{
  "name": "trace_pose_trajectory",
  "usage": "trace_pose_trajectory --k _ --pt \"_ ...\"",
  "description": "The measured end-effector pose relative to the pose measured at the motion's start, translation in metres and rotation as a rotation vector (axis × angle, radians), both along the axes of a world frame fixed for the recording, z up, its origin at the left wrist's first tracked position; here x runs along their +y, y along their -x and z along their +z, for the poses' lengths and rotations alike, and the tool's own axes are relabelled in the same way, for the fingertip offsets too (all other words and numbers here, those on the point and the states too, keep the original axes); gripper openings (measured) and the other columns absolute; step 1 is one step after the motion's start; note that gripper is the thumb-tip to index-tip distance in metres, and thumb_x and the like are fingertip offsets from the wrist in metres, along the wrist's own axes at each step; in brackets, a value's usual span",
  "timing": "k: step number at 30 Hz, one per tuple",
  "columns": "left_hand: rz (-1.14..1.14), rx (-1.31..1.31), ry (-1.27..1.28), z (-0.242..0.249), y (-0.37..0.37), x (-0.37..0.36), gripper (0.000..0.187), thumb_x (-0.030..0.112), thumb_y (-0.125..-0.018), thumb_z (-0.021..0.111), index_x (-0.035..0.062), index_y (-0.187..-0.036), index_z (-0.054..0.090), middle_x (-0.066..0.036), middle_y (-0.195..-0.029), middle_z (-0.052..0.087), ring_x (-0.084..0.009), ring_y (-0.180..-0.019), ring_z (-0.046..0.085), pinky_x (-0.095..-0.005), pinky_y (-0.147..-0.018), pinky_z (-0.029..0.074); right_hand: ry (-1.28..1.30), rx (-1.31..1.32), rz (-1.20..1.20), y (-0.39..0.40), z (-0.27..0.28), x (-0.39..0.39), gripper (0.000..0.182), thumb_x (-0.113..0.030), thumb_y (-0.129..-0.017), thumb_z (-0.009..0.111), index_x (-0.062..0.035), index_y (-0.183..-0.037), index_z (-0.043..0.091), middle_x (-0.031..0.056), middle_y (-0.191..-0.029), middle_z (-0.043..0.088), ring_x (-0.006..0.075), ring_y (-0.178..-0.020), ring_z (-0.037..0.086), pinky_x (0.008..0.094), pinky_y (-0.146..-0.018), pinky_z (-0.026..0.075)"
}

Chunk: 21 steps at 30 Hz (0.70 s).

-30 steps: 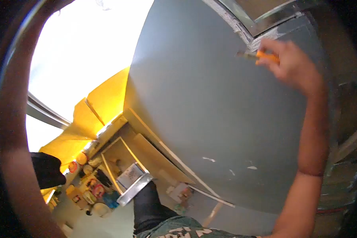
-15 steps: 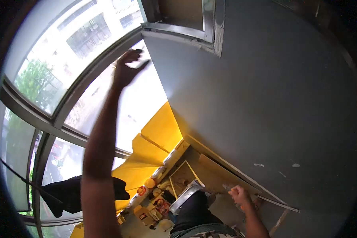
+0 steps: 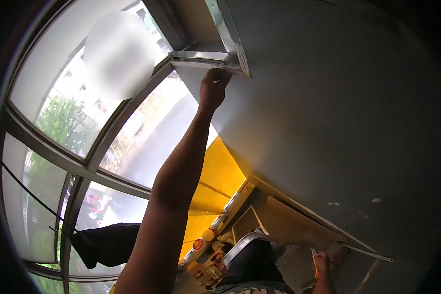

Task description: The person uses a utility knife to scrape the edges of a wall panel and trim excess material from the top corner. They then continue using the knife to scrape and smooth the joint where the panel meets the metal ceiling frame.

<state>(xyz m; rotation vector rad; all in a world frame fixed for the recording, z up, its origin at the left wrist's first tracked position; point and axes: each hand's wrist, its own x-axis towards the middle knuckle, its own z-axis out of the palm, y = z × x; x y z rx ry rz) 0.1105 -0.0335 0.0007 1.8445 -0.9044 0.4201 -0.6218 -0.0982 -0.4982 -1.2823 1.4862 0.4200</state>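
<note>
My left arm stretches up to the lower edge of a silvery metal frame (image 3: 201,55) set in the grey wall (image 3: 318,132). The bent fingers of my left hand (image 3: 213,89) are drawn together at that edge, near the frame's corner; what lies between the fingertips is hidden. Low on the right, my right hand (image 3: 322,264) is closed round a slim orange utility knife (image 3: 315,263), its thin tip pointing up. Pale, rough sealant (image 3: 243,61) runs along the frame's corner.
Curved window bars (image 3: 117,115) and glass fill the left side. A dark cloth (image 3: 105,242) hangs there by a cord. Yellow sheeting (image 3: 218,169) lines the sill. Below lie boxes (image 3: 199,272), an orange roll (image 3: 208,234) and a brown board (image 3: 299,220).
My left hand has gone from loosely open before the window to the frame's lower edge, its fingers closing. My right hand has turned, bringing the orange knife into sight. The view has shifted.
</note>
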Motion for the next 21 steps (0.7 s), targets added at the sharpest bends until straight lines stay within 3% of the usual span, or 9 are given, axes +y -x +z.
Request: trace_pose_trajectory --k 2,5,8,10,13,16,19,20,21 --pt "-0.031 0.007 0.003 -0.001 -0.007 -0.001 0.028 0.024 -0.095 0.074 0.0009 -0.112 0.071 -0.014 -0.107 0.076 -0.0236 -0.102 0.072 -0.0379 -0.093 0.054 0.190 0.020 0.180 0.046 -0.070 0.003 0.021 -0.019 -0.100 0.067 -0.0026 -0.108 0.059 0.0177 -0.081 0.067 0.0251 -0.054 0.064 0.0425 -0.049 0.056" --pt "-0.133 0.083 0.029 -0.006 -0.011 -0.003 0.026 0.020 -0.098 0.070 -0.0008 -0.113 0.068 -0.013 -0.106 0.075 -0.0217 -0.098 0.072 -0.0359 -0.089 0.056 0.152 0.063 -0.117 0.029 -0.025 0.024 0.022 -0.017 -0.099 0.068 -0.0002 -0.110 0.059 0.0185 -0.081 0.068 0.0257 -0.056 0.065 0.0421 -0.048 0.056" --pt "-0.249 0.182 0.129 -0.005 -0.003 -0.007 0.017 0.013 -0.099 0.065 -0.0011 -0.108 0.066 -0.010 -0.098 0.072 -0.0185 -0.090 0.069 -0.0328 -0.084 0.056 0.166 0.040 0.079 0.043 -0.055 0.028 0.022 -0.017 -0.101 0.067 -0.0002 -0.111 0.057 0.0179 -0.078 0.067 0.0264 -0.053 0.065 0.0425 -0.047 0.055" --pt "-0.294 0.215 0.210 -0.008 -0.002 -0.008 0.008 0.006 -0.098 0.063 0.0000 -0.101 0.067 -0.006 -0.090 0.071 -0.0161 -0.083 0.067 -0.0304 -0.081 0.054 0.098 -0.013 0.010 0.026 -0.015 0.036 0.022 -0.019 -0.101 0.067 -0.0007 -0.109 0.057 0.0169 -0.076 0.066 0.0268 -0.052 0.065 0.0430 -0.046 0.055" --pt "-0.218 -0.200 0.089 -0.021 -0.006 -0.002 0.006 0.005 -0.098 0.061 0.0004 -0.098 0.064 -0.007 -0.087 0.069 -0.0167 -0.082 0.067 -0.0308 -0.081 0.054 0.022 -0.075 -0.065 0.012 -0.007 0.042 0.024 -0.022 -0.101 0.067 -0.0016 -0.107 0.055 0.0150 -0.071 0.065 0.0272 -0.049 0.064 0.0442 -0.045 0.055" --pt "-0.210 0.068 0.119 -0.045 0.005 0.008 0.010 0.008 -0.101 0.058 0.0011 -0.095 0.062 -0.007 -0.083 0.067 -0.0173 -0.081 0.066 -0.0315 -0.081 0.053 0.001 -0.098 -0.119 0.009 -0.014 0.044 0.025 -0.023 -0.101 0.067 -0.0027 -0.106 0.054 0.0142 -0.070 0.064 0.0272 -0.049 0.064 0.0454 -0.045 0.054" --pt "-0.134 -0.229 -0.102 -0.102 0.028 0.039 0.011 0.005 -0.101 0.054 0.0024 -0.105 0.064 -0.009 -0.086 0.072 -0.0214 -0.079 0.071 -0.0344 -0.079 0.056 -0.001 -0.088 -0.094 -0.001 -0.003 0.036 0.027 -0.022 -0.100 0.068 -0.0034 -0.109 0.052 0.0142 -0.070 0.064 0.0268 -0.049 0.064 0.0458 -0.044 0.054" --pt "-0.151 -0.166 -0.153 -0.140 0.034 0.050 0.017 0.005 -0.101 0.054 0.0023 -0.113 0.065 -0.008 -0.088 0.072 -0.0191 -0.084 0.071 -0.0339 -0.082 0.057 0.015 -0.064 -0.034 -0.003 -0.001 0.031 0.029 -0.022 -0.099 0.069 -0.0033 -0.112 0.050 0.0141 -0.070 0.063 0.0264 -0.049 0.064 0.0457 -0.044 0.054" --pt "-0.305 0.337 -0.092 -0.186 0.043 0.057 0.034 0.004 -0.099 0.057 0.0046 -0.133 0.058 -0.012 -0.108 0.071 -0.0191 -0.094 0.070 -0.0354 -0.088 0.056 0.019 -0.065 -0.027 0.001 -0.021 0.030 0.029 -0.022 -0.099 0.069 -0.0033 -0.112 0.050 0.0141 -0.070 0.063 0.0264 -0.049 0.064 0.0457 -0.044 0.054"
